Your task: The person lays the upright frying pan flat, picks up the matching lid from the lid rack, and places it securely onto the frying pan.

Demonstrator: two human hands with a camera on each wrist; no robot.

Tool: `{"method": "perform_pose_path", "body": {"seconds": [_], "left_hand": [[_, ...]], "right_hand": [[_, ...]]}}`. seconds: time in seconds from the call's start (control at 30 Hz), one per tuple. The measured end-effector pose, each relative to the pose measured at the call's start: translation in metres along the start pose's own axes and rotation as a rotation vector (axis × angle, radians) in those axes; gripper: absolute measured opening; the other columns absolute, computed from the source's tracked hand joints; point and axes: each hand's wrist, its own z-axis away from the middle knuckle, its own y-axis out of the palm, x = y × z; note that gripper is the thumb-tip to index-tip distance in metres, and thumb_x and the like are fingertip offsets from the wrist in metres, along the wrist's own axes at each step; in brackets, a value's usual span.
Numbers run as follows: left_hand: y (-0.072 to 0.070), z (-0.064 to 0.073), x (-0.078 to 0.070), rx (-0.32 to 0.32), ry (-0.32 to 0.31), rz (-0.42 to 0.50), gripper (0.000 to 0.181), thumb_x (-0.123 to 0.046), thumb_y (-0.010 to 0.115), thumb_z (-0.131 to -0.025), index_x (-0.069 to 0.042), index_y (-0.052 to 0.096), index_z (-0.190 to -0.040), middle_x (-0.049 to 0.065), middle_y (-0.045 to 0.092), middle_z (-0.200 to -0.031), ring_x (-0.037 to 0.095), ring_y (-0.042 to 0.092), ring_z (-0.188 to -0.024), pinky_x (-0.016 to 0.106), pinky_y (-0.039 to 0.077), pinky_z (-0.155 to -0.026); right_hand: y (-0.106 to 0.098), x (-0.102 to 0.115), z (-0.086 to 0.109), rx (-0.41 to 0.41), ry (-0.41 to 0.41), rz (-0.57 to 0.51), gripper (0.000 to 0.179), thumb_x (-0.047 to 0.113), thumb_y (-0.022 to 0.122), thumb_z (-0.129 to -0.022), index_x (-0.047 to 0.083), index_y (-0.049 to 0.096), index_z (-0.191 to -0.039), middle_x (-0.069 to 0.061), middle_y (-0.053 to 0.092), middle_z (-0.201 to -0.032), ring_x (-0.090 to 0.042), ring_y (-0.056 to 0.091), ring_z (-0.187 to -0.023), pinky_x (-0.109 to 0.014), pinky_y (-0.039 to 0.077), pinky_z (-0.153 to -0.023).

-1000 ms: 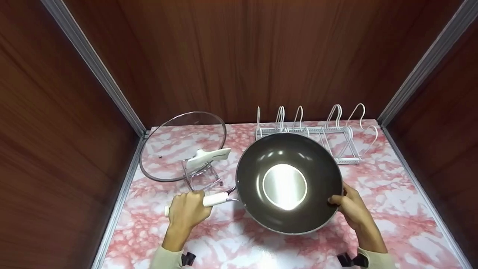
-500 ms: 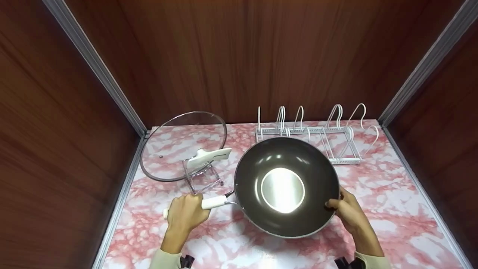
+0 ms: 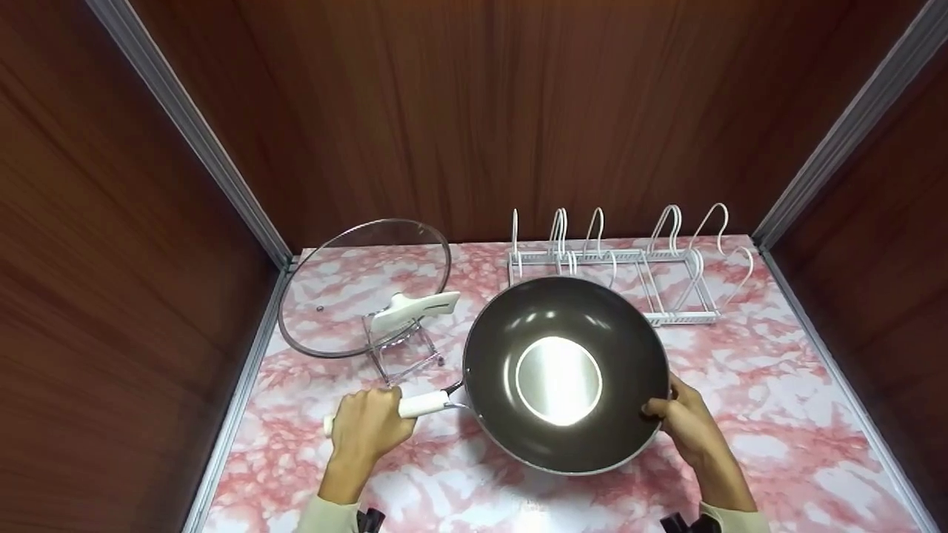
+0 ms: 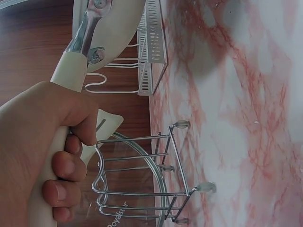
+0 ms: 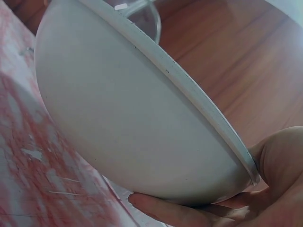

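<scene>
Over the table (image 3: 785, 429), I saw the wok (image 3: 559, 377) held aloft, a two-handed carry by my reading, calling next for a steady, level hold. The left hand (image 3: 370, 422) had its fingers curled round the handle (image 3: 424, 403); the right hand's (image 3: 690, 422) pinched the rim (image 5: 189, 91). Lettering (image 4: 118, 213) on the glass lid (image 3: 355, 281) read "Royalst", ending unclear.

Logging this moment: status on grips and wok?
Left grip around white handle. Right grip holding wok. Wok raised off table. White rack partly hidden behind.

The place is walled like a booth: wood-grain panels (image 3: 474, 111), metal corner strips (image 3: 196, 133), marbled tabletop (image 3: 778, 407).
</scene>
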Motion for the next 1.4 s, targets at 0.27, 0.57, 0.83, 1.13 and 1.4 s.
{"method": "perform_pose_path", "body": {"seconds": [0.27, 0.57, 0.83, 1.13, 1.4], "left_hand": [[0.004, 0.005, 0.0, 0.012, -0.009, -0.004, 0.035, -0.025, 0.079, -0.066, -0.016, 0.046, -0.058, 0.0, 0.049, -0.048, 0.018, 0.042, -0.038, 0.04, 0.041, -0.036], [0.009, 0.01, 0.002, 0.032, -0.012, -0.004, 0.033, -0.024, 0.078, -0.068, -0.016, 0.046, -0.06, 0.0, 0.049, -0.048, 0.015, 0.039, -0.039, 0.039, 0.04, -0.036], [0.013, 0.014, 0.004, 0.027, -0.015, -0.005, 0.03, -0.026, 0.08, -0.067, -0.014, 0.052, -0.062, 0.004, 0.055, -0.05, 0.023, 0.049, -0.038, 0.041, 0.042, -0.037], [0.017, 0.014, 0.006, 0.061, -0.023, 0.0, 0.033, -0.027, 0.08, -0.067, -0.016, 0.049, -0.061, 0.004, 0.053, -0.051, 0.02, 0.046, -0.039, 0.041, 0.042, -0.038], [0.022, 0.015, 0.005, 0.083, -0.025, 0.013, 0.033, -0.027, 0.079, -0.068, -0.016, 0.048, -0.061, 0.004, 0.053, -0.051, 0.018, 0.041, -0.04, 0.04, 0.04, -0.038]], "right_hand": [[0.003, -0.007, 0.0, -0.014, 0.013, -0.027, 0.078, -0.015, 0.051, -0.082, -0.005, 0.039, -0.159, -0.007, 0.068, -0.117, -0.016, 0.069, -0.095, -0.035, 0.06, -0.082], [0.007, -0.017, 0.0, -0.028, 0.043, -0.048, 0.083, -0.015, 0.051, -0.082, 0.0, 0.037, -0.163, -0.01, 0.067, -0.124, -0.017, 0.07, -0.095, -0.034, 0.061, -0.081], [0.011, -0.025, -0.001, -0.021, 0.057, -0.062, 0.084, -0.016, 0.051, -0.083, 0.0, 0.034, -0.164, -0.017, 0.063, -0.133, -0.02, 0.069, -0.099, -0.035, 0.061, -0.082], [0.013, -0.03, -0.001, -0.028, 0.067, -0.081, 0.084, -0.016, 0.051, -0.082, -0.002, 0.035, -0.163, -0.013, 0.067, -0.124, -0.02, 0.07, -0.096, -0.034, 0.062, -0.081], [0.011, -0.035, -0.003, -0.026, 0.073, -0.091, 0.085, -0.015, 0.052, -0.081, -0.003, 0.033, -0.163, -0.011, 0.068, -0.119, -0.018, 0.071, -0.093, -0.033, 0.062, -0.079]]}}
